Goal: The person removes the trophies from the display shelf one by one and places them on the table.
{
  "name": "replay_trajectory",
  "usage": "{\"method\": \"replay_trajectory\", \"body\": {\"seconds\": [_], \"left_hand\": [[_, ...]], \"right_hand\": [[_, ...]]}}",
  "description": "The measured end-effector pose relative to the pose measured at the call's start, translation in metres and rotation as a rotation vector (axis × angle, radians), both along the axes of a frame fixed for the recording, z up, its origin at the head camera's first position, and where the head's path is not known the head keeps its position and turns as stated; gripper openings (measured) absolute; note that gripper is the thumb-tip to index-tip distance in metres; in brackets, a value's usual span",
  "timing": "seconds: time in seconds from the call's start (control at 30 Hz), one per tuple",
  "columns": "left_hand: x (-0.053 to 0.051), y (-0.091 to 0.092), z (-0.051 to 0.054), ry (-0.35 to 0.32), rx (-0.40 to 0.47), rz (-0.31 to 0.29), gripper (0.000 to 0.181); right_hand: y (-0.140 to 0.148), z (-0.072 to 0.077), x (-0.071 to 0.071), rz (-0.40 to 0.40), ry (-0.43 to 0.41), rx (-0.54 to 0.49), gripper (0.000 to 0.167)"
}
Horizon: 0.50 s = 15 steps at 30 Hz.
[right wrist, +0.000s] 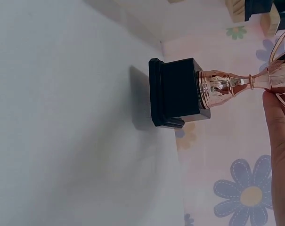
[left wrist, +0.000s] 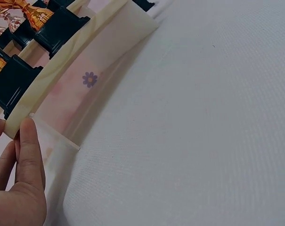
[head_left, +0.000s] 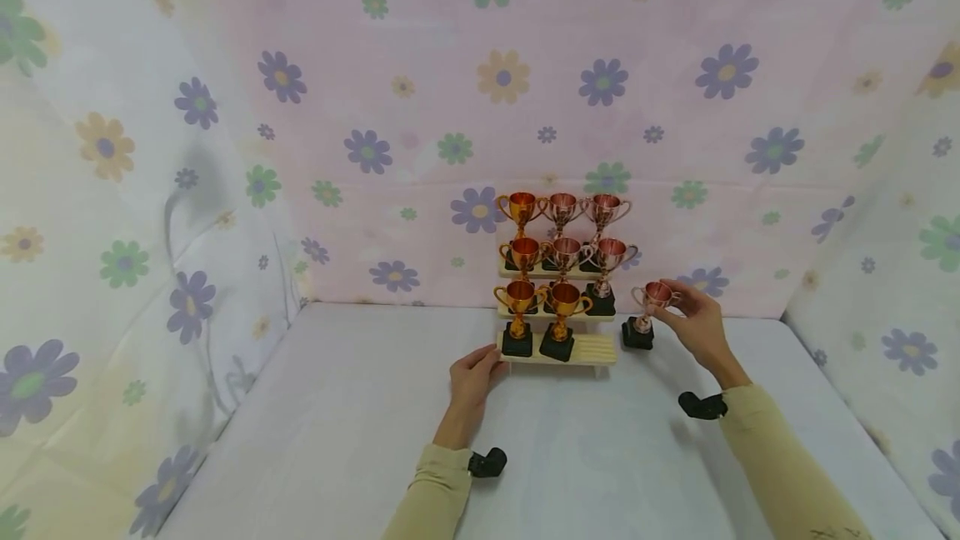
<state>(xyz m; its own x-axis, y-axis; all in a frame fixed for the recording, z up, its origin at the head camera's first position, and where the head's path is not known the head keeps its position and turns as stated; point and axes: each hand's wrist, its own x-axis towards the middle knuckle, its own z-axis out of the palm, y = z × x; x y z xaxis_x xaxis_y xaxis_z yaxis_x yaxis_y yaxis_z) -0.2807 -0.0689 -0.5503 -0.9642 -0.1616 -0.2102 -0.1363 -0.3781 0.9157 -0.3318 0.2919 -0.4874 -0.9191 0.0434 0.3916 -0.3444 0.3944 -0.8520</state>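
A three-tier wooden stand bears several small trophy cups on black bases. Two gold trophies, one at the left and one in the middle, stand on the lowest tier, whose right part is bare. Gold and rose-gold trophies fill the two tiers behind. My left hand pinches the front left corner of the lowest tier between thumb and fingers. To the right of the stand, my right hand holds a rose-gold trophy by its cup, nearly upright. Whether its base touches the table cannot be told.
A white cloth covers the table. Flower-print fabric rises behind it and at both sides. The stand is close to the back fabric, raised on pale, translucent supports.
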Motion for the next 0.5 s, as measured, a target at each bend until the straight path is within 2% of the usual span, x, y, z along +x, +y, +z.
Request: {"method": "replay_trajectory", "body": {"seconds": [0.2,0.37,0.5], "left_hand": [[0.0,0.001,-0.003,0.0,-0.002,0.012,0.033],[0.001,0.0,-0.003,0.004,0.006,0.008,0.033],[0.002,0.0,0.001,0.007,0.007,-0.002,0.033]], "right_hand": [[0.002,0.0,-0.022,0.026,-0.066,0.016,0.053],[0.0,0.001,-0.032,0.039,-0.153,0.03,0.059],[-0.002,-0.001,-0.039,0.047,-0.167,-0.011,0.061]]}}
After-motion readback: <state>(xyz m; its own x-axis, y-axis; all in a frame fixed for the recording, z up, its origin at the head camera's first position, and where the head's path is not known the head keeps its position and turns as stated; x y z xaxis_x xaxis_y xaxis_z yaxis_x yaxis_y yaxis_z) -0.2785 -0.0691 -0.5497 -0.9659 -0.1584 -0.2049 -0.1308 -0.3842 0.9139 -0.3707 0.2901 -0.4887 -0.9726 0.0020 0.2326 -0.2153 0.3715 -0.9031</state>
